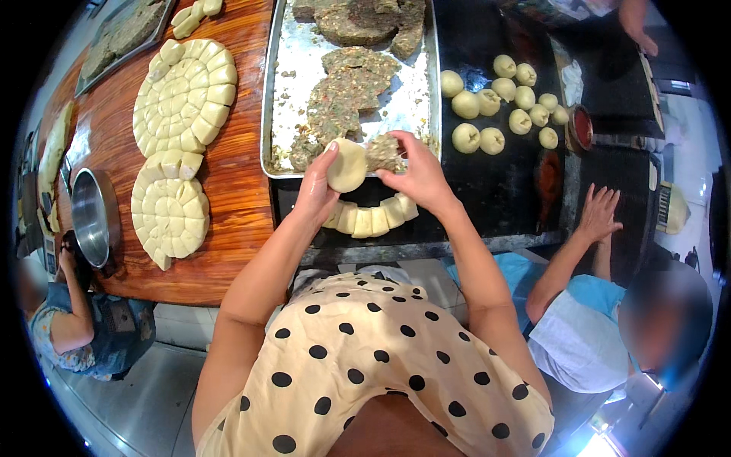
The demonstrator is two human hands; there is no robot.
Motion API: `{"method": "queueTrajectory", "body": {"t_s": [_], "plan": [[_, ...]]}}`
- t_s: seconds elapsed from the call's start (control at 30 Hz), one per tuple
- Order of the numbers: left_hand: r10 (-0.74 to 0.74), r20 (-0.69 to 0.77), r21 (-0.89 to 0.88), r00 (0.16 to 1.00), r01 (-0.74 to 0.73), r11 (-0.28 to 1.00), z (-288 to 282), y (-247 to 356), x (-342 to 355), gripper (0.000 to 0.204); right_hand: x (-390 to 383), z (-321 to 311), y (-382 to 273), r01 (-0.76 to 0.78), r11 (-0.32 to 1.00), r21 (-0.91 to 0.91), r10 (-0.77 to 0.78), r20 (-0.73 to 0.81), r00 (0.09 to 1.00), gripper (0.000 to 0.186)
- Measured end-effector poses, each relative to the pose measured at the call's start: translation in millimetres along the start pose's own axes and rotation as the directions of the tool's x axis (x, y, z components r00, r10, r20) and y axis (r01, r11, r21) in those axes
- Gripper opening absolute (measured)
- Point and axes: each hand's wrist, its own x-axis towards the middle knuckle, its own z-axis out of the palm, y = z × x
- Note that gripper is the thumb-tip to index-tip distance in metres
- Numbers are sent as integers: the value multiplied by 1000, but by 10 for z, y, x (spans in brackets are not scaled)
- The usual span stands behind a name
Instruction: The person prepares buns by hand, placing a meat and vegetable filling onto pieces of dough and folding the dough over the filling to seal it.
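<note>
Hidden, cropped and unclear parts around the dough work

The left hand [316, 190] covers the near side of the flattened dough disc [347, 165], and the right hand [419, 177] hides part of the filling lump [383, 152] it pinches. At twelve o'clock the metal tray [352, 99] runs off the top edge, as does a second tray [126, 30] at eleven. A hand [636, 27] at one o'clock is cut off at the wrist. The cut dough arc [373, 217] is partly behind both wrists. What fills the small red bowl [582, 128] is too small to tell.
</note>
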Motion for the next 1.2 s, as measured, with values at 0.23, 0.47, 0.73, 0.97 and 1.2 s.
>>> {"method": "queueTrajectory", "body": {"t_s": [0.23,0.47,0.73,0.97,1.2], "plan": [[56,173,212,983,-92,973,473,-76,-43,45,-60,-124,-343,162,896,-413,-121,124,985,66],[-64,173,-165,983,93,982,856,24,-224,42,-278,-32,-90,181,817,548,103,-447,888,66],[97,264,-56,960,-85,995,1219,-270,-355,37,-217,170,-239,208,155,966,560,-259,787,49],[169,251,43,953,-185,982,1381,-243,-367,35,-161,-37,-302,232,235,944,511,-323,797,41],[208,237,23,949,-220,975,1478,20,-459,42,34,-107,-367,231,254,939,448,-326,833,30]]}}
